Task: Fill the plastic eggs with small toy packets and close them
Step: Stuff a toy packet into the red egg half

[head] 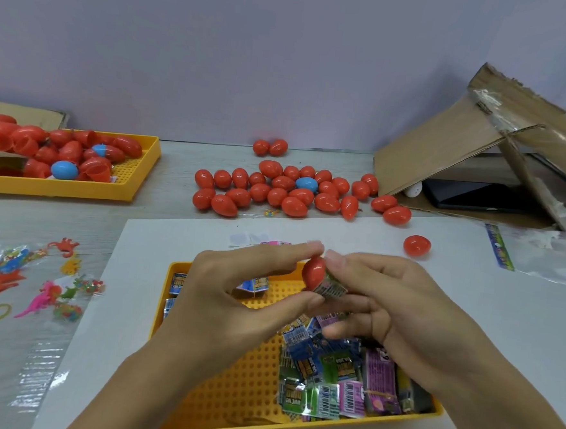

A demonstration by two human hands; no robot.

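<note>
The left hand (236, 291) pinched a light, slick egg (314, 272) while the right hand (382, 308) pushed a crinkly packet (331, 288) in.

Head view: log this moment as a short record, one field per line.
left hand: left hand pinches a red egg half between thumb and fingers
right hand: right hand presses a toy packet into the egg half
near tray: yellow tray under the hands, packets heaped on its right side
closed eggs: pile of red eggs behind, one blue egg among them
far tray: second yellow tray at far left, holding egg parts
left of mat: loose toy dinosaurs in clear wrap
step status: egg not yet closed
</note>
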